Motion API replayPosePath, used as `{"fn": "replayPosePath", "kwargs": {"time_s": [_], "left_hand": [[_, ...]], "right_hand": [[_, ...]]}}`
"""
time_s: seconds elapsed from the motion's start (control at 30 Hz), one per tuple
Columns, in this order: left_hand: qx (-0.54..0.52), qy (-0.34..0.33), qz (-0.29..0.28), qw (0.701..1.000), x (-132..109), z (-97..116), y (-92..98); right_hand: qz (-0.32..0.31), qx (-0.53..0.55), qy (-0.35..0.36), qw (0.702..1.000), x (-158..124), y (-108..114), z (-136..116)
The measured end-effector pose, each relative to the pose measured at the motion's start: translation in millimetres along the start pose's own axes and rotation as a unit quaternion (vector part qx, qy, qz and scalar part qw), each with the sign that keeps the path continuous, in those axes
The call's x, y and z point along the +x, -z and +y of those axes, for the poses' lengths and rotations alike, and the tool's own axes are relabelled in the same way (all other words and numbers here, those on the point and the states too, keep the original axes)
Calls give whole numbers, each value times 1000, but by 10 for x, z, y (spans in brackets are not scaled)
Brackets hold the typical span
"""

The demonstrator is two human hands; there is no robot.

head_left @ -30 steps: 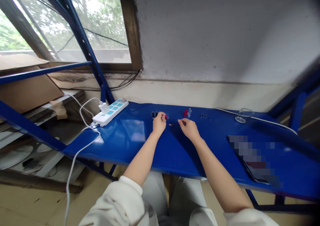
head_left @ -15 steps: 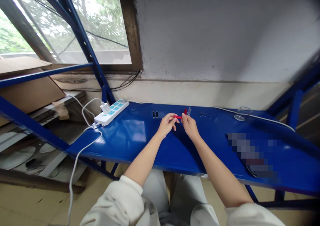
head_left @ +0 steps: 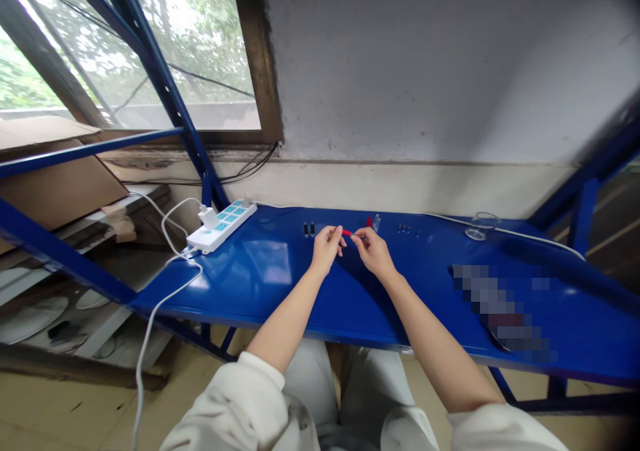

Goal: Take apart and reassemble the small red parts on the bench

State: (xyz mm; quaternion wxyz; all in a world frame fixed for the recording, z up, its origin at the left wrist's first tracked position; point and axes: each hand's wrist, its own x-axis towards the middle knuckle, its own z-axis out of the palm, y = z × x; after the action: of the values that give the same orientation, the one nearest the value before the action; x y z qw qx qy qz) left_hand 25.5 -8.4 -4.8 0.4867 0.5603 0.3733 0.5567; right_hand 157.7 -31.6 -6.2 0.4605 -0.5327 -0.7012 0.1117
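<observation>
My left hand and my right hand meet above the middle of the blue metal bench top. Between their fingertips is a thin red rod-like part, with one hand pinching each end. Just behind my right hand stand a second red piece and a small clear piece. Two small black cylinders stand left of my left hand. A row of tiny dark parts lies further right.
A white power strip with a plugged-in charger sits at the bench's left, its white cable dropping to the floor. A clear glass object stands at the back right. A pixelated flat item lies at the front right. Blue shelf uprights frame the bench.
My hands have come together from being apart, and the red part now spans between them. It has shifted slightly left since the middle frame.
</observation>
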Motion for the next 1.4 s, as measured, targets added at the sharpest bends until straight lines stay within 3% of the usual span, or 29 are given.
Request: {"fn": "replayPosePath", "kwargs": {"time_s": [0.17, 0.3, 0.47, 0.73, 1.0, 1.23, 1.4], "left_hand": [[-4, -33, 55, 998, 32, -23, 26], [3, -19, 86, 996, 45, -16, 46], [0, 16, 41, 999, 38, -10, 30], [-7, 23, -37, 999, -13, 28, 14], [34, 9, -37, 999, -17, 22, 8], [71, -2, -24, 997, -20, 26, 9], [155, -40, -31, 987, -9, -35, 19]], "right_hand": [[-35, -52, -6, 998, -1, -39, 104], [-8, -65, -29, 997, 15, -41, 167], [32, 33, -16, 999, 46, -40, 108], [-24, 72, -5, 997, 26, -60, 47], [-88, 99, -13, 991, 1, -58, 39], [-99, 96, -4, 990, -5, -47, 13], [-100, 59, 19, 993, -3, -46, 13]]}}
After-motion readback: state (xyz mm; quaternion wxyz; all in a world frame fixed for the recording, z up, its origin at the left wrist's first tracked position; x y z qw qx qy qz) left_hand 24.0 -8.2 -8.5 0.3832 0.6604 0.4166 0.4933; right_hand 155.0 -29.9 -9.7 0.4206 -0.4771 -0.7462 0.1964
